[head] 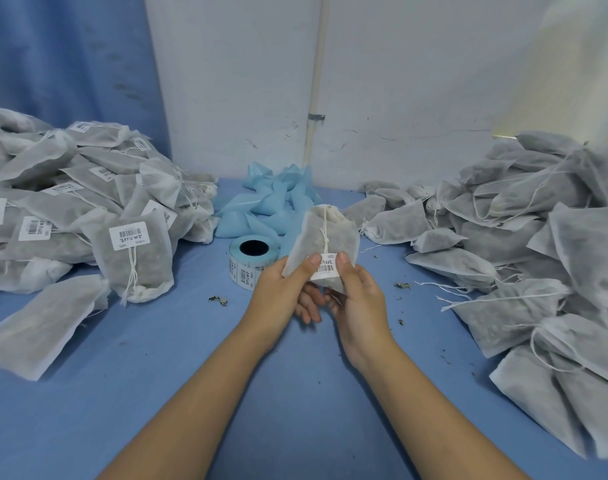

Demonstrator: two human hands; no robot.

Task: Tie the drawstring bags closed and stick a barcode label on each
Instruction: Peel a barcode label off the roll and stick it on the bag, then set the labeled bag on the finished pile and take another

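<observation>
The bag [333,233] was of thin, matt, fibrous cloth, half see-through; its string [325,223] was white twisted thread. The label [327,269] was smooth white paper. The roll [239,264] and loose strips [261,202] showed glossy blue backing. The table cover [140,358] was matt blue cloth; the wall [233,98], cracked paint.

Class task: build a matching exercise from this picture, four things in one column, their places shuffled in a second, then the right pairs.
1 label roll
2 pile of labelled bags
3 pile of unlabelled bags
4 held bag

A right side of the table
B pinched between left hand and right hand
C left side of the table
D just behind the left hand

Pairs: 1-D, 2-C, 3-A, 4-B
</observation>
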